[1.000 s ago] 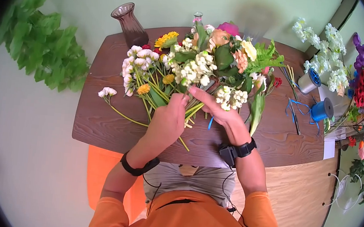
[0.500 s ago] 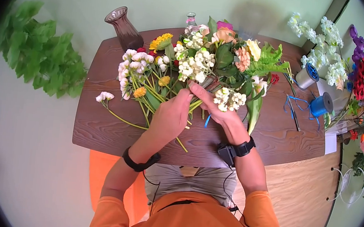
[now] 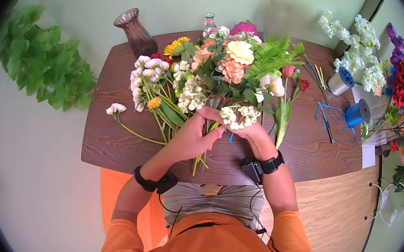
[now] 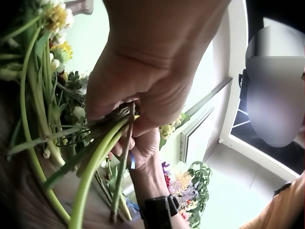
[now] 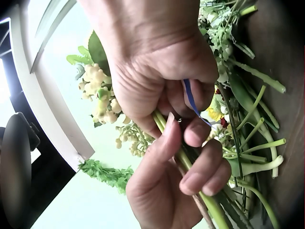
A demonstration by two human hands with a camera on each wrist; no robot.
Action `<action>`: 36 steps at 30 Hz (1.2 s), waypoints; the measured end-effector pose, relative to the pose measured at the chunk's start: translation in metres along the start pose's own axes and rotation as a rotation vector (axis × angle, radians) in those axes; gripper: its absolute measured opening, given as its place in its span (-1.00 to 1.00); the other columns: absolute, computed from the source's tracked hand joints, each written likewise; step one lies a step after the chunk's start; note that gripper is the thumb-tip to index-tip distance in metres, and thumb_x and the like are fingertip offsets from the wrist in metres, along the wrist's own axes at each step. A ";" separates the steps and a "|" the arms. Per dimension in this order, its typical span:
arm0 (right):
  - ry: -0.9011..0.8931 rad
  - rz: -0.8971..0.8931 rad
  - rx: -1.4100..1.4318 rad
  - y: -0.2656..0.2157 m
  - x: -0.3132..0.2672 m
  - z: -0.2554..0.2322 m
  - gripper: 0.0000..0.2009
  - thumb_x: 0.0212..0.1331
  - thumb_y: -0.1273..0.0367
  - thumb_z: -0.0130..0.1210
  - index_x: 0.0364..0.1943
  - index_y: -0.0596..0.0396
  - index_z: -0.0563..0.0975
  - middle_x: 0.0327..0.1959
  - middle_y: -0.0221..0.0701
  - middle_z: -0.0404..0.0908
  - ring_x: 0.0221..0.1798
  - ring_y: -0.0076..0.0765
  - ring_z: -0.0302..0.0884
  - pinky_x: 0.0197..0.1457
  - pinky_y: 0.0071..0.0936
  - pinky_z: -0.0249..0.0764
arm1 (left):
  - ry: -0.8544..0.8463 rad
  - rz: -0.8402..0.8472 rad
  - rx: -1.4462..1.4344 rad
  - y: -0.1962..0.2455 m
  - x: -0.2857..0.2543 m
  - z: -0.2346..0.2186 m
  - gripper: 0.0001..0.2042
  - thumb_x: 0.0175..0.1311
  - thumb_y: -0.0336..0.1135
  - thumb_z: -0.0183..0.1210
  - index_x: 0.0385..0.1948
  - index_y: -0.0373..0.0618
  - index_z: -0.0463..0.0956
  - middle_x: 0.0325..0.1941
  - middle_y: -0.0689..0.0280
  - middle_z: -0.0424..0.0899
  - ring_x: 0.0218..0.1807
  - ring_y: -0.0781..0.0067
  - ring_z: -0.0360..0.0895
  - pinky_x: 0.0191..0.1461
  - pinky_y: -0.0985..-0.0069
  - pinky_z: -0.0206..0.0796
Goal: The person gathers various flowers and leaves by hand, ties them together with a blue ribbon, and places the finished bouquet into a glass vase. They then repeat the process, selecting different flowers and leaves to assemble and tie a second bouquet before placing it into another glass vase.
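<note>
Left hand (image 3: 192,138) pinches green stems (image 4: 90,176); right hand (image 5: 157,71) curls round them, thin blue ribbon (image 5: 190,99) against it. Mixed peach, cream and white-berry bouquet (image 3: 231,71) fans out beyond both, over dark brown wooden desk (image 3: 315,150). Blue ribbon spool (image 3: 357,114) right, purplish glass vase (image 3: 138,33) back left.

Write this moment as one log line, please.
left hand: grips stems | right hand: grips stems | blue ribbon: at right hand | tinted vase: on table
</note>
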State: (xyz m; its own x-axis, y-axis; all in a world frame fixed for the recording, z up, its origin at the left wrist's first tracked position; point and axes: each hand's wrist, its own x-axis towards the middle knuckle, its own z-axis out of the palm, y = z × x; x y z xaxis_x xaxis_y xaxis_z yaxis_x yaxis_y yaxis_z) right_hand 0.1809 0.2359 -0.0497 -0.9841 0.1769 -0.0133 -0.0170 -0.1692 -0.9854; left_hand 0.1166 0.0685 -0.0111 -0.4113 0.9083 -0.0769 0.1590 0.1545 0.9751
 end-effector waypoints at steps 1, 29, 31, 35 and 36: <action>0.001 0.100 -0.038 -0.004 -0.005 -0.002 -0.74 0.27 0.24 0.35 -0.27 0.19 0.67 -0.49 -0.53 0.59 -0.44 -0.61 0.49 -0.46 -0.54 0.38 | -0.029 -0.015 -0.107 -0.001 0.002 0.000 -0.71 0.46 -0.42 0.15 0.11 -0.14 0.29 -0.25 0.31 0.59 -0.49 0.69 0.48 -0.45 0.66 0.30; -0.125 -0.073 0.020 -0.047 -0.010 -0.001 -0.84 0.37 0.42 0.20 -0.08 0.21 0.63 -0.27 -0.57 0.67 -0.31 -0.77 0.43 -0.23 -0.67 0.42 | 0.419 0.054 -0.281 -0.031 0.004 0.017 -0.71 0.55 -0.30 0.06 0.17 -0.21 0.36 -0.41 0.40 0.51 -0.50 0.64 0.43 -0.43 0.59 0.29; -0.091 -0.019 0.012 -0.038 -0.004 -0.008 -0.85 0.40 0.39 0.19 -0.13 0.20 0.64 -0.34 -0.61 0.63 -0.37 -0.79 0.36 -0.31 -0.68 0.34 | 0.409 0.037 -0.474 -0.009 0.003 0.017 -0.78 0.58 -0.32 0.01 0.14 -0.12 0.31 -0.62 0.59 0.26 -0.69 0.83 0.13 -0.67 0.70 -0.05; 0.064 -0.034 0.052 -0.026 0.003 0.001 -0.78 0.49 0.27 0.13 -0.21 0.15 0.64 -0.50 -0.68 0.51 -0.49 -0.80 0.19 -0.45 -0.68 0.12 | 0.387 0.057 -0.555 -0.012 0.000 0.015 -0.85 0.59 -0.34 -0.01 0.05 -0.12 0.35 -0.62 0.58 0.28 -0.68 0.82 0.15 -0.66 0.69 -0.04; 0.122 -0.056 0.108 -0.022 0.004 0.002 -0.77 0.50 0.26 0.10 -0.18 0.14 0.64 -0.52 -0.67 0.50 -0.49 -0.80 0.19 -0.45 -0.68 0.12 | 0.405 0.046 -0.513 -0.010 0.000 0.017 -0.86 0.61 -0.26 -0.02 -0.06 -0.13 0.37 -0.63 0.58 0.21 -0.69 0.81 0.09 -0.66 0.68 -0.09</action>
State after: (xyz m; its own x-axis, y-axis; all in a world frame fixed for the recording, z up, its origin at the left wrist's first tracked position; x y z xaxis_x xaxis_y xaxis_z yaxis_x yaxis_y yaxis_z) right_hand 0.1767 0.2384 -0.0274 -0.9526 0.3040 0.0140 -0.0965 -0.2580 -0.9613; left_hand 0.1304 0.0742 -0.0248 -0.7354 0.6760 -0.0459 -0.2230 -0.1775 0.9585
